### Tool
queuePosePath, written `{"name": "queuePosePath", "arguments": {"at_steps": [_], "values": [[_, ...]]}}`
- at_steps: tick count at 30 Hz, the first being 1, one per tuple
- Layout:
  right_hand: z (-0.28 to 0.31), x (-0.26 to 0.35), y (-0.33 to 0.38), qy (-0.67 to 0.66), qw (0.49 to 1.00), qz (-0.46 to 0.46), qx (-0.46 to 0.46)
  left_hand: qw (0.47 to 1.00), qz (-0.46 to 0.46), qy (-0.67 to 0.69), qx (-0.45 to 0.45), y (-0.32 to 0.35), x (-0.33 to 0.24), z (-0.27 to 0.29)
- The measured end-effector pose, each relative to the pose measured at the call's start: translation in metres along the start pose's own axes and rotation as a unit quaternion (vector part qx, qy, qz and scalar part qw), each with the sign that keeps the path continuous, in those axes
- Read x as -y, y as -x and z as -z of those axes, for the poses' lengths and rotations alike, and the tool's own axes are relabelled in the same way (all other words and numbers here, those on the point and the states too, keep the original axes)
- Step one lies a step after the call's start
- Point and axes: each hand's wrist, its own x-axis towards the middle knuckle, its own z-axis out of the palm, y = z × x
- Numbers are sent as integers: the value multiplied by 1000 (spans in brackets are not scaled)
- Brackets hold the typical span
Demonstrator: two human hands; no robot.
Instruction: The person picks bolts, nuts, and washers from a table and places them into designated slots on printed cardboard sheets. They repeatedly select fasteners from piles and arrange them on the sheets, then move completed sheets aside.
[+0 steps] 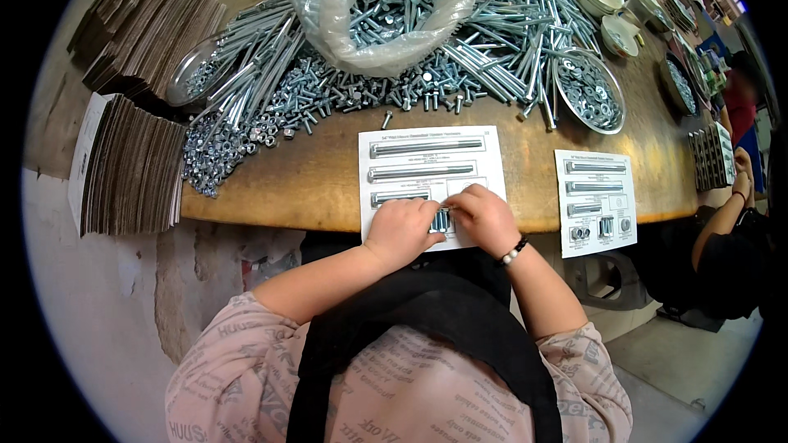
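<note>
A white printed card point(492, 156) lies at the table's near edge in front of me. Two long hex bolts point(427, 148) and a shorter bolt point(400, 198) lie on it, inside printed frames. Low on the card, several short bolts point(441, 220) stand side by side between my hands. My left hand point(402, 232) has its fingers and thumb closed about their left side. From the right, my right hand point(486, 217) bends down over the same spot with its fingertips pinched together. What those fingertips hold, if anything, is hidden.
A second card point(597, 236) with bolts and nuts lies to the right. Behind spread loose bolts, nuts point(215, 152), a clear plastic bag point(386, 57) of bolts and a metal bowl of washers point(588, 92). Stacked cardboard point(131, 168) stands left; another person's arm point(722, 217) shows right.
</note>
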Motion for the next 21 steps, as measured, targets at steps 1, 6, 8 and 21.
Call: {"name": "queuePosePath", "arguments": {"at_steps": [1, 6, 8, 21], "values": [[7, -6, -3, 2, 999, 8, -31, 1000, 3, 5, 4, 0, -1, 2], [68, -31, -17, -29, 985, -91, -143, 999, 17, 44, -7, -2, 0, 23], [84, -45, -18, -30, 981, -99, -163, 997, 15, 61, -38, -5, 9, 33], [172, -171, -52, 255, 917, -209, -225, 967, 138, 91, -194, 31, 88, 39]]}}
